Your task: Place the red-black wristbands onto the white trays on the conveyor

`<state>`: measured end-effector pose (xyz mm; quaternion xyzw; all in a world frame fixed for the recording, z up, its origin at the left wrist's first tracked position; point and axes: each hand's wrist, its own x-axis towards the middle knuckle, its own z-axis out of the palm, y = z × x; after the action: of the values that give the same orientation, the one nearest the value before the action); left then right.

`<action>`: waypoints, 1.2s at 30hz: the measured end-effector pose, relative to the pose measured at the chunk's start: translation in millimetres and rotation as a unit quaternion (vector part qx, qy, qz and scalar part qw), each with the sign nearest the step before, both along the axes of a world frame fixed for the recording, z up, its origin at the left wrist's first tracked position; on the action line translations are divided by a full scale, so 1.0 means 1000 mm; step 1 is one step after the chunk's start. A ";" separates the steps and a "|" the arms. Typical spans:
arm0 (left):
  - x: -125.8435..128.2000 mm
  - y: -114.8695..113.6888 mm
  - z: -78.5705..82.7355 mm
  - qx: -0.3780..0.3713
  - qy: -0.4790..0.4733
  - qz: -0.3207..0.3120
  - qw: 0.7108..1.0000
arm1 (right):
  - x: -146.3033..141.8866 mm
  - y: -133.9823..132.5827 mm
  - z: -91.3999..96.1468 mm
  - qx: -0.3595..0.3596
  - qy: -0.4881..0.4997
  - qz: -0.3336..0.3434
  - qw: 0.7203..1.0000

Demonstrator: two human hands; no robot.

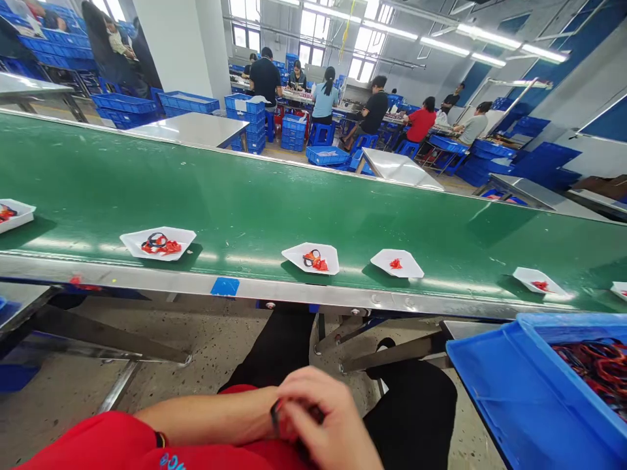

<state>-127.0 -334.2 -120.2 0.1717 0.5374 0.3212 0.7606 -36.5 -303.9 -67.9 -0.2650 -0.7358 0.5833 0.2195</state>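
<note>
Both hands meet low over my lap, short of the conveyor. My right hand [323,408] is slightly blurred, its fingers curled over my left hand [288,424]. A dark loop with some red [275,418] shows between them; I cannot tell whether it is held or worn. Most of the left hand's fingers are hidden behind the right. Beyond, on the green conveyor belt [235,189], sit white trays. One tray [171,253] holds a dark ring and red pieces, another tray [298,256] similar items, and a third tray [409,266] only a small red piece.
At the right stands a blue bin [519,385] with many red and dark bands [595,372]. The conveyor's metal edge [161,277] crosses in front of my knees. Across the belt are metal tables [189,127], stacked blue crates [249,121] and several seated people.
</note>
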 end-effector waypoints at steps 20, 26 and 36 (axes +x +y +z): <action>-0.006 0.026 -0.023 -0.071 -0.287 -0.032 0.955 | 0.044 0.044 -0.015 -0.429 0.346 -0.304 0.777; -0.006 0.026 -0.018 -0.084 -0.294 0.007 0.952 | 0.040 0.036 -0.011 -0.462 0.407 -0.233 0.753; -0.014 0.031 -0.011 -0.095 -0.334 0.170 0.922 | 0.032 0.059 -0.013 -0.308 0.273 -0.246 0.877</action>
<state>-141.2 -303.1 -131.1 -0.1119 0.3015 0.4319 0.8426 -4.1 -244.8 -81.0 -0.3216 -0.3408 0.7570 0.4554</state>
